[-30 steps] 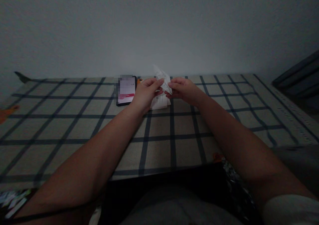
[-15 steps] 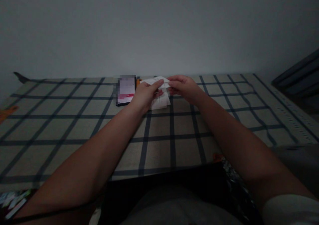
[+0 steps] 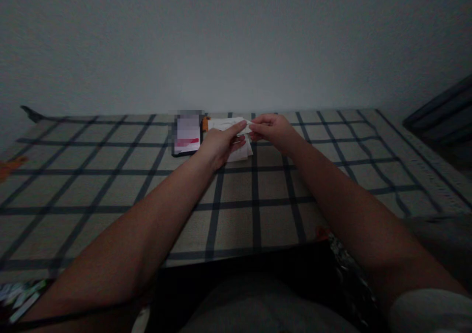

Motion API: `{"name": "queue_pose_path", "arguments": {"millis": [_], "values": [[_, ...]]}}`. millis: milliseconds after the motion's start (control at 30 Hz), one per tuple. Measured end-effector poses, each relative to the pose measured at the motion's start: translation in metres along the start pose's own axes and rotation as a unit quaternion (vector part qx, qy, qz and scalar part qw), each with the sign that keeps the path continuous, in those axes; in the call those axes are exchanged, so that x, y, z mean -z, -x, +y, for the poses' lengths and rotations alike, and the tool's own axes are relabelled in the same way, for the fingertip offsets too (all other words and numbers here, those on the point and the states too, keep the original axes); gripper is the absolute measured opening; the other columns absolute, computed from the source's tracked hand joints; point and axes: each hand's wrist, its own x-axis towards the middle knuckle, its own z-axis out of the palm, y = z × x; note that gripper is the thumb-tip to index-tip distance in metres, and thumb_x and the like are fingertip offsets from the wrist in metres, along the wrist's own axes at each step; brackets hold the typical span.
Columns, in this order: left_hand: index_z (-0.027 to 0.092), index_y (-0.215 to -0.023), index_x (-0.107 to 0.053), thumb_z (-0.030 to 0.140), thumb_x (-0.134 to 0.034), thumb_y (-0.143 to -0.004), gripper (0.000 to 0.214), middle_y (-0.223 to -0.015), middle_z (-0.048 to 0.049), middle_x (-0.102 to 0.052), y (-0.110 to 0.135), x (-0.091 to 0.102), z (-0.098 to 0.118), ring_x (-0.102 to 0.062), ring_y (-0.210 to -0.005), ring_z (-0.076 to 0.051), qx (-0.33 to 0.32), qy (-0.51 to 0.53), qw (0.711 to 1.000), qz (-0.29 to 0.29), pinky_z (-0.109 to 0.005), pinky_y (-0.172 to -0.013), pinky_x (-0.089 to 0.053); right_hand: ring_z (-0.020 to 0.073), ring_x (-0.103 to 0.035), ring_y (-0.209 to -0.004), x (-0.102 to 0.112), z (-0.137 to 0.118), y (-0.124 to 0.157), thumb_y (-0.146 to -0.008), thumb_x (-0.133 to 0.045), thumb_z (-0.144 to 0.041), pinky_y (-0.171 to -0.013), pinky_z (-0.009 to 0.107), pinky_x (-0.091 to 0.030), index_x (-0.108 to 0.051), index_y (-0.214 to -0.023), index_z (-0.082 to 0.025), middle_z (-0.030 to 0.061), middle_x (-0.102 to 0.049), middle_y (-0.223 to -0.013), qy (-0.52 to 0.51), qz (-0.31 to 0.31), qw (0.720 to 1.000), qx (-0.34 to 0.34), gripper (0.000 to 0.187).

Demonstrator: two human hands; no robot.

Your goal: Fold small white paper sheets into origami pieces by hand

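A white sheet of paper (image 3: 224,123) is pinched between both hands near the far side of the checked cloth. My left hand (image 3: 220,143) grips it with the thumb on top and the fingers underneath. My right hand (image 3: 275,130) has thumb and fingertips closed on the paper's right corner. Below my left hand, more white paper (image 3: 239,153) lies on the cloth, partly covered by the fingers. Left of the hands rests a dark-framed tablet or phone (image 3: 188,134) with a lit screen, partly pixelated.
The checked tablecloth (image 3: 236,225) reaches back to a grey wall (image 3: 236,43). Small orange patches show on the cloth at the left (image 3: 11,167). A dark striped object (image 3: 442,104) stands at the right edge. Colourful items (image 3: 22,298) lie at the lower left.
The held paper has tipped down flatter, and my left hand has shifted slightly right along it. My right hand keeps its pinch on the corner almost unmoved.
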Motion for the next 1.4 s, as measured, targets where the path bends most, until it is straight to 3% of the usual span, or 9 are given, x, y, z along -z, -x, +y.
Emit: {"name": "queue_pose_path", "arguments": {"millis": [233, 533, 767, 933, 1133, 1400], "values": [[0.014, -0.094, -0.074, 0.015, -0.087, -0.077, 0.021, -0.099, -0.0053, -0.079, 0.000, -0.003, 0.000, -0.070, -0.073, -0.008, -0.014, 0.004, 1.000, 0.012, -0.017, -0.068, -0.058, 0.0107, -0.067, -0.063, -0.001, -0.001, -0.001, -0.071, -0.093, -0.031, -0.067, 0.024, -0.060, -0.073, -0.084, -0.016, -0.0007, -0.072, -0.068, -0.025, 0.010, 1.000, -0.001, 0.028], [0.015, -0.099, -0.075, 0.023, -0.085, -0.078, 0.025, -0.105, -0.0072, -0.080, -0.003, 0.006, 0.004, -0.071, -0.076, -0.011, -0.036, -0.023, 0.998, -0.048, -0.022, -0.072, -0.059, 0.0119, -0.071, -0.066, 0.001, -0.012, 0.005, -0.075, -0.092, -0.026, -0.070, 0.025, -0.063, -0.078, -0.093, -0.014, 0.0026, -0.077, -0.075, -0.059, -0.007, 0.998, -0.031, 0.026], [0.015, -0.101, -0.074, 0.032, -0.089, -0.074, 0.035, -0.110, -0.0098, -0.080, -0.002, 0.005, 0.001, -0.074, -0.084, -0.015, -0.073, -0.078, 0.994, -0.009, -0.027, -0.079, -0.062, 0.0137, -0.073, -0.064, 0.000, -0.020, 0.006, -0.089, -0.076, -0.020, -0.069, 0.025, -0.063, -0.078, -0.089, -0.016, 0.0033, -0.077, -0.072, -0.083, -0.017, 0.994, -0.076, 0.005], [0.014, -0.098, -0.074, 0.033, -0.090, -0.071, 0.036, -0.109, -0.0113, -0.080, -0.002, 0.005, -0.002, -0.075, -0.087, -0.017, -0.088, -0.100, 0.991, -0.014, -0.032, -0.084, -0.063, 0.0112, -0.069, -0.059, -0.001, -0.021, 0.006, -0.088, -0.082, -0.031, -0.062, 0.020, -0.058, -0.071, -0.073, -0.017, 0.0019, -0.073, -0.065, -0.028, -0.001, 0.996, -0.090, 0.023], [0.014, -0.096, -0.075, 0.032, -0.088, -0.073, 0.032, -0.110, -0.0119, -0.080, -0.002, 0.005, -0.003, -0.076, -0.091, -0.019, -0.102, -0.114, 0.988, -0.014, -0.034, -0.086, -0.064, 0.0110, -0.066, -0.061, 0.004, -0.020, 0.008, -0.076, -0.092, -0.034, -0.060, 0.020, -0.057, -0.073, -0.074, -0.017, 0.0016, -0.072, -0.066, 0.012, -0.002, 0.997, -0.071, 0.026], [0.013, -0.093, -0.074, 0.037, -0.087, -0.073, 0.033, -0.104, -0.0105, -0.079, 0.000, 0.010, 0.002, -0.075, -0.093, -0.022, -0.110, -0.180, 0.976, -0.050, -0.038, -0.087, -0.065, 0.0119, -0.067, -0.064, 0.012, -0.025, 0.011, -0.079, -0.089, -0.028, -0.062, 0.021, -0.059, -0.077, -0.074, -0.017, 0.0030, -0.073, -0.069, 0.049, -0.061, 0.991, -0.112, 0.017]]}}
